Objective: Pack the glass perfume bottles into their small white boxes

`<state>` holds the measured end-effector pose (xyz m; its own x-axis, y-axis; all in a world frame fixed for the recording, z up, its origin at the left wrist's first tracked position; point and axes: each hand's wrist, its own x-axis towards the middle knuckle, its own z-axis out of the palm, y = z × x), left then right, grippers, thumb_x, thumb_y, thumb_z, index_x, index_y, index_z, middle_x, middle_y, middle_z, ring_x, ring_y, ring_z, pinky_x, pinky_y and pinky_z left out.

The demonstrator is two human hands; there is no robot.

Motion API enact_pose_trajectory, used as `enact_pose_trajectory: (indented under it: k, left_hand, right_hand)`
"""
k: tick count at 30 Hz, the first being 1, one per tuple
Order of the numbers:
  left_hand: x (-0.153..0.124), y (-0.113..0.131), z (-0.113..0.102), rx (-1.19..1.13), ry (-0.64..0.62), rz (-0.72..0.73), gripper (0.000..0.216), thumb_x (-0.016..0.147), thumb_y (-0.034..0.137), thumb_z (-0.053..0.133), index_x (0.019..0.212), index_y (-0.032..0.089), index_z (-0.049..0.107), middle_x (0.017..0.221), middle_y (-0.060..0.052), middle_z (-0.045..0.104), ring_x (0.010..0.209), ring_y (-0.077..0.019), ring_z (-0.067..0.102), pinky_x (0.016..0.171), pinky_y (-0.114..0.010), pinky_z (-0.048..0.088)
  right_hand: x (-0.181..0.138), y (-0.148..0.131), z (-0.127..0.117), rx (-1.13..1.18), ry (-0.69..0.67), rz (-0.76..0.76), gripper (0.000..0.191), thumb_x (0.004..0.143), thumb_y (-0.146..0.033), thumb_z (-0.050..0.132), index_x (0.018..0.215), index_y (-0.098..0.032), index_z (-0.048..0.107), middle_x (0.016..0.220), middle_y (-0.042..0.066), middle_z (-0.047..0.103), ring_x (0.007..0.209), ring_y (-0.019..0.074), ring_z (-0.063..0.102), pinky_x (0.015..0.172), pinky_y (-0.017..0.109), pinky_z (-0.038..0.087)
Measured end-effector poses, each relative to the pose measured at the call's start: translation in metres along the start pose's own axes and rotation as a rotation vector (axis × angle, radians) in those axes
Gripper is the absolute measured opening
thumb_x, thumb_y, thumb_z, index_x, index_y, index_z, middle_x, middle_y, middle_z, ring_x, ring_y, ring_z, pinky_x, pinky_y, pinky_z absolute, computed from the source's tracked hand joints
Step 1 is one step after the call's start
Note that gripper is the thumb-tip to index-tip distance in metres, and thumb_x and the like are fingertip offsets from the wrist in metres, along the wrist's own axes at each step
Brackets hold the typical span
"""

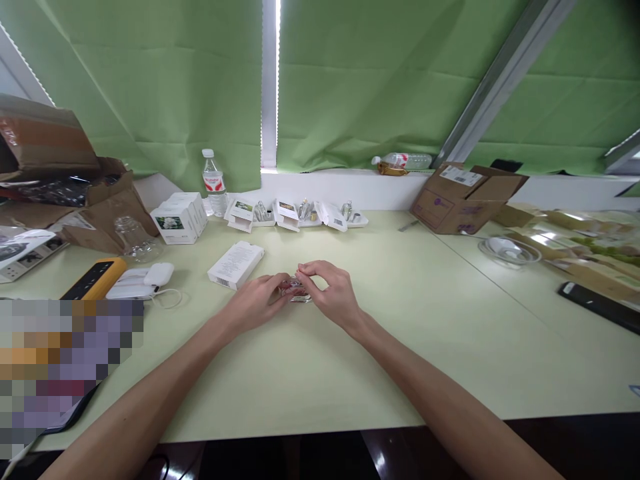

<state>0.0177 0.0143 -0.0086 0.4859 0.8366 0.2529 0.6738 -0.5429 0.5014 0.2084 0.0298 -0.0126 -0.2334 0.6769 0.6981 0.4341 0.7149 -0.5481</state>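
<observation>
A small clear, glass-like object [301, 298] with reddish parts inside rests low over the table, between my two hands. My left hand [257, 303] is closed around its left side. Thumb and fingers of my right hand [334, 297] are pinched together at its upper right; whatever they hold is too small to make out. Just behind my left hand lies a closed white carton [236, 265] with printed text. The fingers partly cover the clear object, so its exact kind is hidden.
Opened small white boxes [287, 215] with silvery items stand along the back, beside stacked white boxes [175, 219] and a water bottle [214, 183]. Cardboard boxes [453, 197] occupy both sides. A yellow-black device [95, 279], white case [159, 274] and coiled cable [510, 250] lie around.
</observation>
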Motion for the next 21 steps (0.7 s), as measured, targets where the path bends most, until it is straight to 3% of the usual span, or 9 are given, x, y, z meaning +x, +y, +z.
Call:
enact_pose_trajectory:
  k: [21]
  left_hand:
    - [0.0009,-0.0022,0.0002,0.007,-0.016,0.001,0.027,0.094,0.035,0.043,0.116,0.025,0.055,0.092,-0.004,0.066,0.079,-0.0195,0.061,0.065,-0.028,0.042]
  right_hand:
    - [0.0014,0.0020,0.0019,0.010,0.002,0.022,0.012,0.088,-0.025,0.058,0.076,-0.023,0.059,0.083,0.003,0.070,0.082,0.0197,0.067,0.075,0.033,0.051]
